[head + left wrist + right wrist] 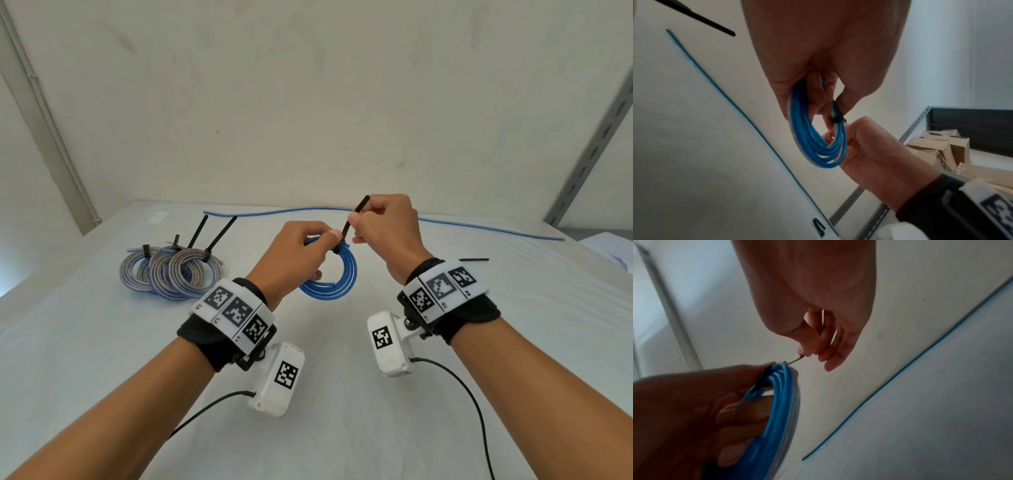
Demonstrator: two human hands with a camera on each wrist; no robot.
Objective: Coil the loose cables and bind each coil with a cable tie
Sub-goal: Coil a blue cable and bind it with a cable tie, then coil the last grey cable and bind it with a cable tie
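Left hand (294,253) is gripping the springy blue plastic-sheathed cable coil (337,277) above the white table (102,342) | right hand (383,226) is pinching the stiff black cable tie's (356,216) tail | likely light, wanting to unwind; best held beside the tie head.

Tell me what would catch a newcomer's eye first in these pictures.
First, the two hands raised mid-table: the left hand grips a bright blue coil of cable, while the right hand pinches the tail of a black plastic cable tie looped round it. To the left on the white table lie three grey-and-blue tied coils, and a long loose blue cable stretches along the far edge.
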